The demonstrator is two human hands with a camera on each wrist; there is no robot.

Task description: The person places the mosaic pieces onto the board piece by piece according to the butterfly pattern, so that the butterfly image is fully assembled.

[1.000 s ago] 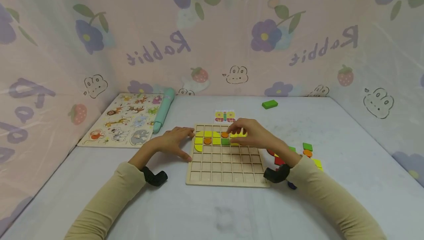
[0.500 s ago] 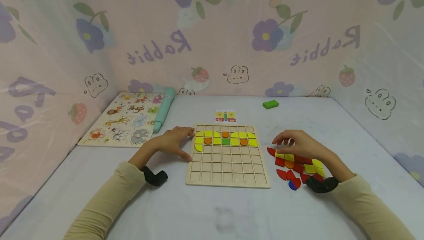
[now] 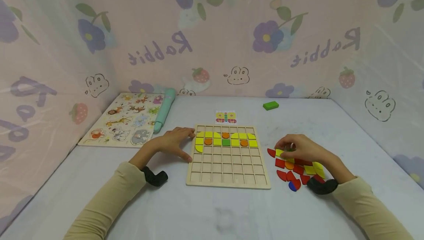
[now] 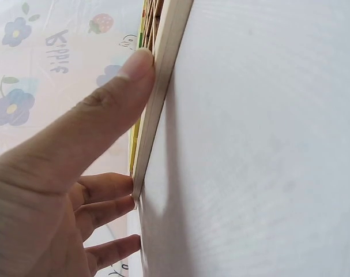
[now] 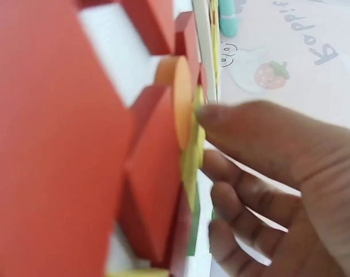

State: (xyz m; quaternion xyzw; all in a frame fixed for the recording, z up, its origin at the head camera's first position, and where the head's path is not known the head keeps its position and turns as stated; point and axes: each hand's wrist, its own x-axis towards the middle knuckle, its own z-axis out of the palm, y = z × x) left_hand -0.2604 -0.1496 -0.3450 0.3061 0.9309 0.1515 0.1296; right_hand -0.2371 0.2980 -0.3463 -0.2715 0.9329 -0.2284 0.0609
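In the head view, a wooden grid board [image 3: 228, 166] lies flat, with yellow, orange and green flat pieces in its upper cells. My left hand [image 3: 173, 144] rests at its left edge; the left wrist view shows the thumb [image 4: 105, 107] and fingertips against the board's side. Over a pile of loose pieces right of the board is my right hand [image 3: 303, 149]. Its thumb and index fingertip pinch a yellow piece [image 3: 279, 152] low in the pile. In the right wrist view, an orange disc [image 5: 182, 104] and red pieces [image 5: 154, 173] lie beside that yellow piece.
A small butterfly pattern card [image 3: 226, 117] lies behind the board. An animal puzzle board [image 3: 112, 122] with a teal cylindrical object [image 3: 163, 111] stands at the left. A green block [image 3: 271, 105] sits at the back right. A printed cloth surrounds the table.
My right hand has moved from the board's upper right to the pile at right, then lowered its fingertips onto a yellow piece. Yellow and orange pieces it covered now show. The left hand stayed.
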